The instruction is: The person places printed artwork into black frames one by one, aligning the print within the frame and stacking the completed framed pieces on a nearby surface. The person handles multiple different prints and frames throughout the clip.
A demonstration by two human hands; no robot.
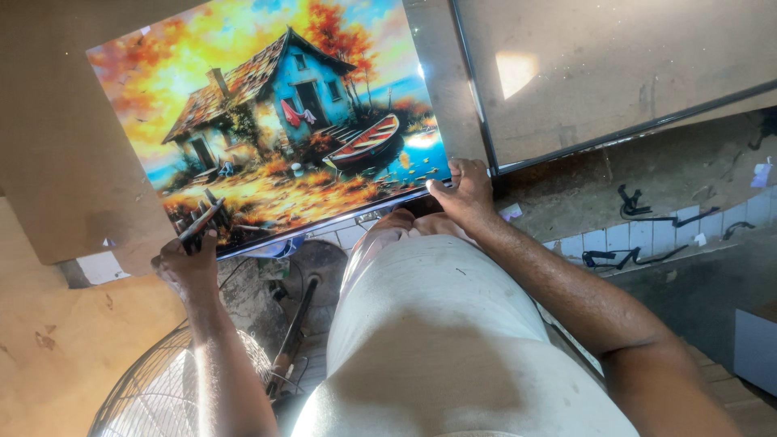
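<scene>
While the right hand (465, 194) pinches the print (271, 121) at its near right corner, the left hand (190, 263), closed around a dark tool (201, 225), steadies the near left corner, the print's long axis running between them, beside a frame (615, 81).

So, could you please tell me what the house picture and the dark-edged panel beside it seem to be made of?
The house picture looks like a glossy printed sheet, perhaps laminated or glazed: bright glare spots sit near its right edge. The left hand and right hand grip its lower edge. The panel looks like glass or clear plastic in a thin dark frame, since a pale patch of light reflects on it.
</scene>
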